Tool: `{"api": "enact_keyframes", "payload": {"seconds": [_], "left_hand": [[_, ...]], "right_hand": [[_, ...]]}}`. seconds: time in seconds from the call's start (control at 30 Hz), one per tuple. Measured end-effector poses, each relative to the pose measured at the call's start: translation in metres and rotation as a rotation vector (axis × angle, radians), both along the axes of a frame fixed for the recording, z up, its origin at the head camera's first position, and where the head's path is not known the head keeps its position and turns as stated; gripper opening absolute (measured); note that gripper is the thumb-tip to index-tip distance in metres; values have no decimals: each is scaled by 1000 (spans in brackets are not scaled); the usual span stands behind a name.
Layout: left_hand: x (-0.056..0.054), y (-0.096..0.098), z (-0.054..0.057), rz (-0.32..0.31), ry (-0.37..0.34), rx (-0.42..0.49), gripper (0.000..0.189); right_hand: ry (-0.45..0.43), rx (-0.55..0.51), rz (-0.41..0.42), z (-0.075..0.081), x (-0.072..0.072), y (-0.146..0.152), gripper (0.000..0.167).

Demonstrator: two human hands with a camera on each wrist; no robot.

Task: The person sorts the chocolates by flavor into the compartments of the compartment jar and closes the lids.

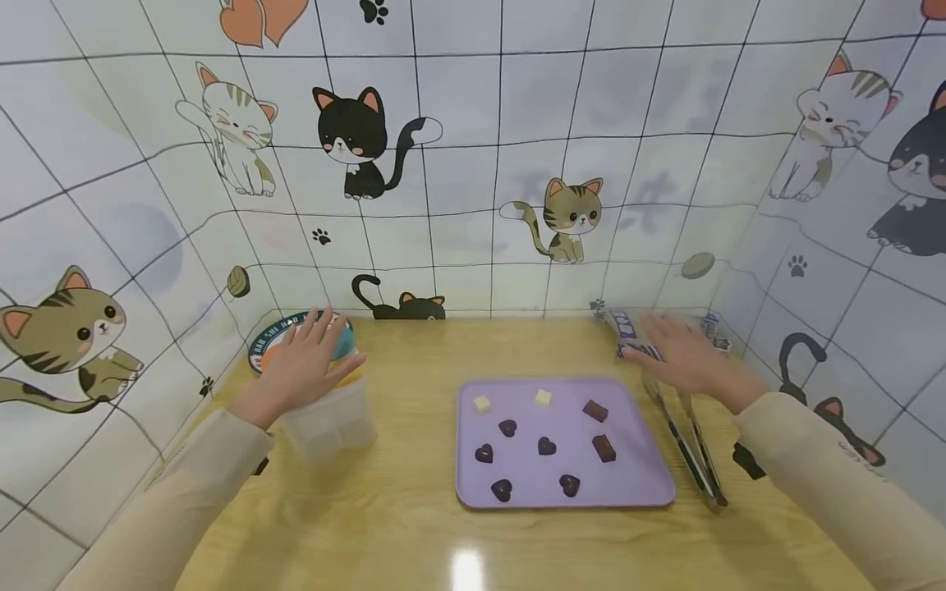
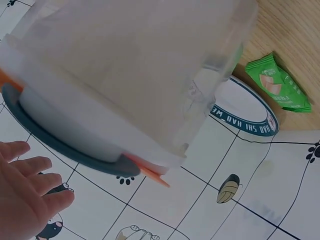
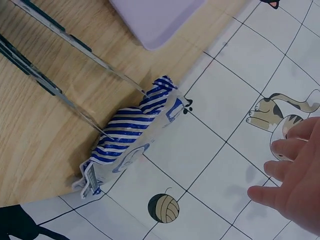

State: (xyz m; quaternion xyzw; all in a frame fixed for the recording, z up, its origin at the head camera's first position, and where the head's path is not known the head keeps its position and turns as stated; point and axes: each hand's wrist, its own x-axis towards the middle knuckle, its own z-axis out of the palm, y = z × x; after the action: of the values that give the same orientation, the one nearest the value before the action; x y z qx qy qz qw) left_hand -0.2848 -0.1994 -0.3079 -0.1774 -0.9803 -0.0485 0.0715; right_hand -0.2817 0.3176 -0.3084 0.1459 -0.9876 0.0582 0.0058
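My left hand [image 1: 299, 365], fingers spread, hovers over a translucent plastic container [image 1: 331, 427] at the left. In the left wrist view the container has a pale rim and a dark teal handle [image 2: 65, 142], with the fingers apart from it. Behind it is a round lettered plate or sign [image 2: 245, 110], partly hidden. My right hand [image 1: 687, 357] is held out, empty, above metal tongs [image 1: 713, 491] and a blue-and-white striped packet [image 3: 127, 132]. Between the hands lies a lilac tray [image 1: 532, 480] with several dark heart chocolates [image 1: 546, 446], two brown blocks [image 1: 603, 448] and two cream squares [image 1: 543, 397].
A small green wrapped packet [image 2: 280, 85] lies on the wooden table [image 1: 414, 525] near the container. Walls of white tile-patterned sheet with cartoon cats [image 1: 355, 139] enclose the table at the back and both sides.
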Motion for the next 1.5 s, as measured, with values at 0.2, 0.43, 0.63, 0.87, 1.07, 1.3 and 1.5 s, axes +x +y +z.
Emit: {"api": "enact_keyframes", "payload": {"seconds": [0.2, 0.43, 0.63, 0.87, 1.07, 1.3, 1.5], "left_hand": [[7, -8, -1, 32, -8, 4, 79], [29, -14, 2, 38, 18, 12, 76], [51, -4, -8, 54, 79, -14, 72], [56, 14, -19, 135, 120, 71, 65], [50, 30, -37, 145, 33, 57, 72], [41, 28, -50, 21, 120, 74, 73], [34, 32, -52, -122, 198, 125, 60]], "right_hand": [[23, -65, 29, 5, -3, 2, 80], [-11, -199, 46, 16, -6, -7, 78], [-33, -274, 147, 17, -2, -39, 73], [-33, -249, 179, 17, -2, -77, 72], [-16, -257, 241, 12, -1, -104, 70], [-28, -268, 292, 4, -1, -124, 71], [-9, -269, 369, -2, -4, -144, 68]]}}
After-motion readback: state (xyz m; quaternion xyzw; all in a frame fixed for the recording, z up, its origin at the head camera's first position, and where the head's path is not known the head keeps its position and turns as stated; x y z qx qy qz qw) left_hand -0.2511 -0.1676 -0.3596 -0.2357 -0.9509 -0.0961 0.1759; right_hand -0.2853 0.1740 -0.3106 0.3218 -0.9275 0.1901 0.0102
